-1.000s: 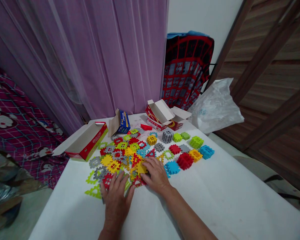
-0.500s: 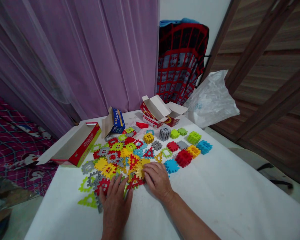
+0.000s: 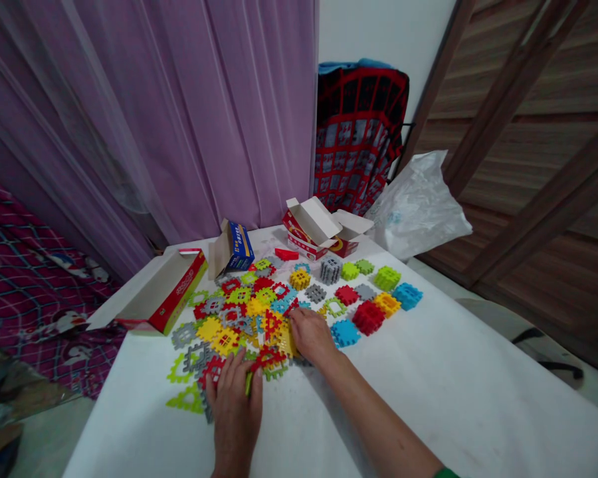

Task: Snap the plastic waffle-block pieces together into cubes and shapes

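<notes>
Flat plastic interlocking blocks with notched edges lie in a loose, many-coloured heap. My left hand (image 3: 235, 398) rests at its near edge, fingers stretched over a red window block (image 3: 212, 372). A lime-green block (image 3: 249, 384) shows edge-on between its thumb and forefinger. Over the heap's right side, my right hand (image 3: 313, 334) has its fingers bent and closed at a yellow block (image 3: 287, 341); its fingertips are partly hidden. Just left of that lies a red triangular block (image 3: 272, 325). Near the left hand is a lime-green triangular block (image 3: 187, 400).
Sorted stacks, among them red (image 3: 368, 318), blue (image 3: 407, 296) and grey (image 3: 330, 270), stand right of the heap. Open boxes, one red and green (image 3: 179, 292), one blue (image 3: 241, 246) and others red (image 3: 303, 247), line the back. A plastic bag (image 3: 418, 209) is at the right edge.
My right hand has shifted slightly forward and its fingers have curled in more at the yellow block. The left hand stays nearly in place with the lime-green block. The view has moved slightly.
</notes>
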`<state>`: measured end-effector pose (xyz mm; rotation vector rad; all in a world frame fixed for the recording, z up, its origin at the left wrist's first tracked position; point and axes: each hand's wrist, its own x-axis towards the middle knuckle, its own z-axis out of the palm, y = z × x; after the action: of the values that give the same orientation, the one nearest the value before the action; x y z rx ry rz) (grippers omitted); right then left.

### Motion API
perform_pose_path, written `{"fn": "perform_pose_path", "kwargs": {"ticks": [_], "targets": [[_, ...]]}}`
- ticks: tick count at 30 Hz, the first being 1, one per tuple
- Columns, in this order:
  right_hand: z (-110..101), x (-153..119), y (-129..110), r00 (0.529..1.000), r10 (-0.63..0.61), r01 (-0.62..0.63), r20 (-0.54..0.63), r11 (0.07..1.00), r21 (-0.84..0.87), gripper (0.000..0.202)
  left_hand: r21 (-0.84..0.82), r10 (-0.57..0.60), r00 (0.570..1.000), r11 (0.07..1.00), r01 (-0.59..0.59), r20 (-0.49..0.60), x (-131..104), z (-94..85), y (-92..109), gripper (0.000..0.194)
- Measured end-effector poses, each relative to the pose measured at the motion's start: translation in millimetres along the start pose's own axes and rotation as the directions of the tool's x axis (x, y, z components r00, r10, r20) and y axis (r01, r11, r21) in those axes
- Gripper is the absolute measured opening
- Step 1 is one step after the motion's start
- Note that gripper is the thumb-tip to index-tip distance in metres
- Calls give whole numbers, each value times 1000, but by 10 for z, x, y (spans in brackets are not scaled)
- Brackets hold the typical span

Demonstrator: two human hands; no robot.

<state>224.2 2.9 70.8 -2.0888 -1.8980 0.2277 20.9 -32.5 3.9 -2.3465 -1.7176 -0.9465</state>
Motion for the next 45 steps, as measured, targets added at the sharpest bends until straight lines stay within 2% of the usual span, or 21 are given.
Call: {"fn": "perform_pose_path", "kwargs": {"ticks": [4,7,10,12,14,17,20,26,30,33,38,45], "targets": [[310,-190,-115,977,-145,168,-157,975,148,27,-9,-23,999,1000,23,-45,0,-4,9,23],[531,-300,-203,909,-269,347,-318,912,221,30,-6,-53,997,999,53,-47,8,1,12,28],[579,-325,-184,854,-328,450,-403,855,258,35,1,-38,998,999,38,-46,20,-8,23,35],[494,-270,-80,860,-299,422,-413,872,249,35,9,-15,999,1000,16,-42,24,-20,32,36],[351,-161,71,898,-227,312,-377,933,181,31,15,-5,1000,1000,6,-31,25,-30,36,35],[149,38,278,961,-161,162,-226,987,-15,22,13,4,1000,1000,-3,-11,23,-30,33,33],[73,170,357,975,-172,158,-139,982,-102,20,9,2,1000,1000,-2,-16,26,-20,32,34],[76,160,348,979,-186,172,-86,974,-146,3,-56,2,999,998,-5,-41,26,-14,19,34],[7,164,455,988,-90,79,-123,992,-93,22,-82,-9,1000,997,6,-29,7,7,-33,35],[32,206,509,985,-43,36,-165,998,-41,30,-95,-10,1000,995,9,-15,-3,23,-53,35],[161,225,479,979,-35,39,-201,999,15,26,-111,-45,998,993,41,-40,-16,44,-34,34],[81,40,524,943,-8,24,-332,999,44,29,-76,-38,999,996,35,-29,-24,63,-60,34]]}}
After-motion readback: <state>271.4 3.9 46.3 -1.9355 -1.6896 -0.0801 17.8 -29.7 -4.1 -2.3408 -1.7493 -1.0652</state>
